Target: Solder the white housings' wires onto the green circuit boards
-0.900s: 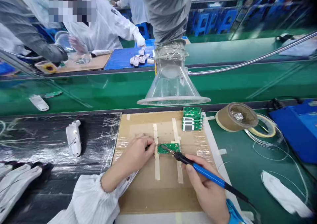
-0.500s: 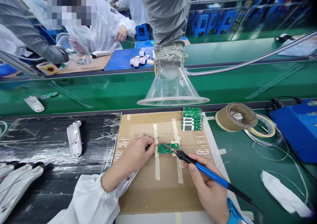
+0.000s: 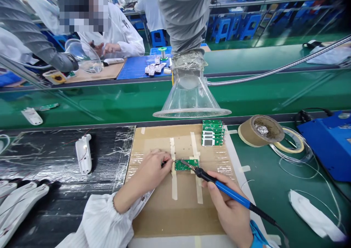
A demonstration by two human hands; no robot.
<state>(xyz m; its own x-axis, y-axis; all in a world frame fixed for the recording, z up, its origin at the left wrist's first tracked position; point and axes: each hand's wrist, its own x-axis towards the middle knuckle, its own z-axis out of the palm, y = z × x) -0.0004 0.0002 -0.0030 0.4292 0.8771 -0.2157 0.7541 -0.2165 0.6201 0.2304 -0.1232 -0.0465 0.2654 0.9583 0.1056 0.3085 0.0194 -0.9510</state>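
Note:
A small green circuit board (image 3: 187, 164) lies on a cardboard mat (image 3: 178, 207) between strips of masking tape. My left hand (image 3: 149, 173) rests on the mat at the board's left edge, fingers pinched on thin wires there. My right hand (image 3: 231, 213) grips a blue-handled soldering iron (image 3: 229, 192); its tip touches the top of the board. A clear fume funnel (image 3: 191, 94) hangs just behind the mat.
A stack of green boards (image 3: 212, 132) sits at the mat's far right corner. A tape roll holding solder scraps (image 3: 260, 130), a blue station (image 3: 329, 142), white cloth (image 3: 315, 215), and white casings (image 3: 83, 153) surround it. People work across the green conveyor (image 3: 109, 101).
My hands hold nearly the same pose; the iron's tip shifted slightly on the board. Items on the conveyor drifted left, and the person opposite drew their hands in.

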